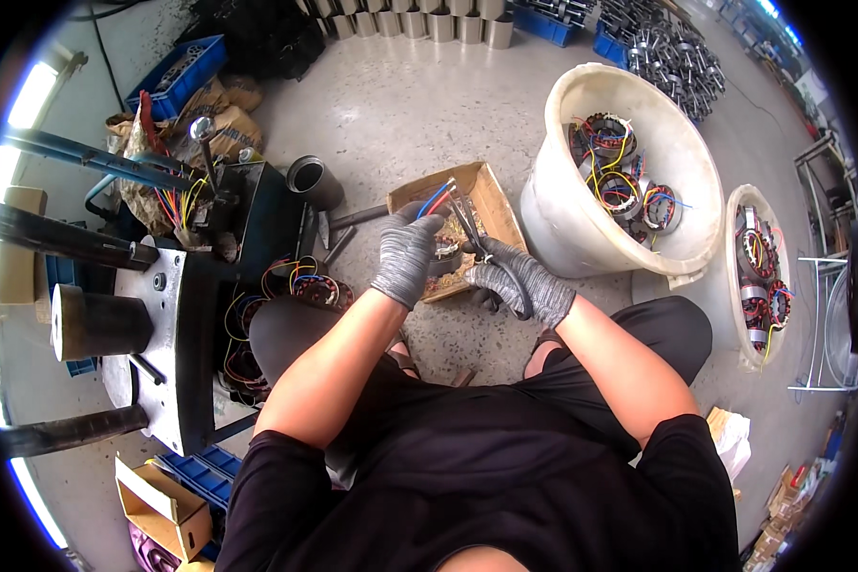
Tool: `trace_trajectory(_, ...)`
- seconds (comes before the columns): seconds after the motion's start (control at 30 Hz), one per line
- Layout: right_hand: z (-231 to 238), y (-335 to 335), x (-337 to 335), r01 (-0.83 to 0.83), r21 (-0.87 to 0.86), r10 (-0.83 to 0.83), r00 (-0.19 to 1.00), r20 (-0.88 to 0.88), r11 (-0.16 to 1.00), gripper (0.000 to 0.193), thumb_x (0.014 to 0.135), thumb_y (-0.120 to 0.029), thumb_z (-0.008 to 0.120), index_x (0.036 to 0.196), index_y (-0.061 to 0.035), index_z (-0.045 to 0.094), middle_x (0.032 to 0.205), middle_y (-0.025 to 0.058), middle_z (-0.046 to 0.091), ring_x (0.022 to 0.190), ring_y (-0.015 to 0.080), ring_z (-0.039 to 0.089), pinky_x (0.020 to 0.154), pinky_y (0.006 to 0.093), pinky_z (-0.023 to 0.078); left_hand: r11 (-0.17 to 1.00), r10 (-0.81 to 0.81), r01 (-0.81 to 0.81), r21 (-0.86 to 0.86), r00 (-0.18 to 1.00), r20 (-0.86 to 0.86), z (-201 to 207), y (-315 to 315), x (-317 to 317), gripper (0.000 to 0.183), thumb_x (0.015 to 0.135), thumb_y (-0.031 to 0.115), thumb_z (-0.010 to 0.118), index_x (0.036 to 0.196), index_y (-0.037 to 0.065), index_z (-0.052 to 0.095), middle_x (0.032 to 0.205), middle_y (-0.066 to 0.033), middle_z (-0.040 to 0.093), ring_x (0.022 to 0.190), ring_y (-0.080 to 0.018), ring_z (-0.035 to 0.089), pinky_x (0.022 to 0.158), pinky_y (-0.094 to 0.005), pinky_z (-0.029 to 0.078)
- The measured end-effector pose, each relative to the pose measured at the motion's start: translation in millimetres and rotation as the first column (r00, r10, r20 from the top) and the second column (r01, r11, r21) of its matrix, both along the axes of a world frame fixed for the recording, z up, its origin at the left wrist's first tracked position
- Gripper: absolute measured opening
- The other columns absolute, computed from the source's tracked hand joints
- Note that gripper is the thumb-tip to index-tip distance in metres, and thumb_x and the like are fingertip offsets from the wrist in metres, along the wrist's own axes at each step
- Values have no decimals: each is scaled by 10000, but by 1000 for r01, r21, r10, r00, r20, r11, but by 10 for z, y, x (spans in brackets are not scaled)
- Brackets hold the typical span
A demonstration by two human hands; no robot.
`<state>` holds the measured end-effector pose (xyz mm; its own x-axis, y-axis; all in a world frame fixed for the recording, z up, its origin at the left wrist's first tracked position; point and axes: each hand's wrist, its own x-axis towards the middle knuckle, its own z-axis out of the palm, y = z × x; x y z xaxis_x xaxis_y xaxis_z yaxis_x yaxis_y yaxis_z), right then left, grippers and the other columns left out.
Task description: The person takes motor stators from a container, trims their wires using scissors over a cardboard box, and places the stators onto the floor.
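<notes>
My left hand (405,253), in a grey knit glove, is closed round a small bundle of red and blue wires (436,201) whose ends stick up past the fingers. A wound motor stator (444,255) shows partly between my hands, its left side hidden by the left glove. My right hand (524,281), gloved alike, is wrapped round the handles of dark scissors (469,221). Their blades point up and left, beside the wire ends. Beneath both hands a cardboard box (499,205) stands on the floor with small coloured scraps in it.
At the right stand a large white tub (555,181) and a second tub (734,329), both with stators. A press with a steel plate (167,353) fills the left side. Near the box lie a hammer (360,215) and a dark metal cylinder (315,183). More stators (319,293) sit beside my left knee.
</notes>
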<state>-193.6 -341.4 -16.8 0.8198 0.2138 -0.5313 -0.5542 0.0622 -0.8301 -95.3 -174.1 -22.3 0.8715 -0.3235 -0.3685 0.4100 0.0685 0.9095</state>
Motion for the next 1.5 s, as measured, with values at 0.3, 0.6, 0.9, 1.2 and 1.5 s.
trace_trajectory(0.3, 141, -40, 99, 42, -80, -41, 999, 21, 996, 405, 952, -249, 655, 1289, -64, 530, 685, 14, 575, 481, 103, 555, 434, 245, 455, 986, -150, 157, 60, 983, -102, 175, -50, -123, 274, 874, 146, 591, 1103, 11, 657, 797, -75, 596, 745, -179, 605, 583, -350, 553)
trace_trajectory(0.6, 146, 89, -28, 65, 64, -69, 996, 57, 996, 381, 958, -274, 622, 1207, 3, 543, 641, 16, 556, 430, 115, 538, 378, 261, 434, 998, -52, 52, -28, 999, 11, 68, -69, -114, 319, 909, 310, 592, 1066, 38, 650, 741, -82, 564, 555, -190, 581, 446, -348, 532)
trace_trajectory(0.9, -52, 13, -70, 285, 151, -261, 951, -165, 947, 262, 932, -156, 607, 1163, -56, 535, 641, 16, 499, 442, 120, 487, 367, 281, 412, 973, -122, 73, 219, 969, 216, -73, -52, -50, 255, 961, 228, 571, 1030, 24, 708, 798, -14, 623, 711, -94, 501, 661, -272, 443)
trace_trajectory(1.2, -25, -180, 38, 92, 67, -87, 994, -73, 993, 524, 910, -235, 660, 1347, -26, 461, 756, 74, 601, 544, 190, 619, 454, 323, 509, 949, -233, 164, 270, 940, 249, -144, -19, -82, 286, 957, 237, 600, 1060, -15, 689, 923, -78, 699, 845, -135, 597, 770, -305, 493)
trace_trajectory(1.5, -14, -227, 9, 81, 58, -79, 996, -40, 995, 305, 922, -225, 622, 1113, 4, 557, 575, 25, 511, 364, 143, 494, 329, 294, 403, 908, -387, 333, 254, 899, 206, -54, -45, -92, 307, 951, 243, 610, 1057, -36, 685, 912, -89, 701, 805, -136, 622, 750, -304, 521)
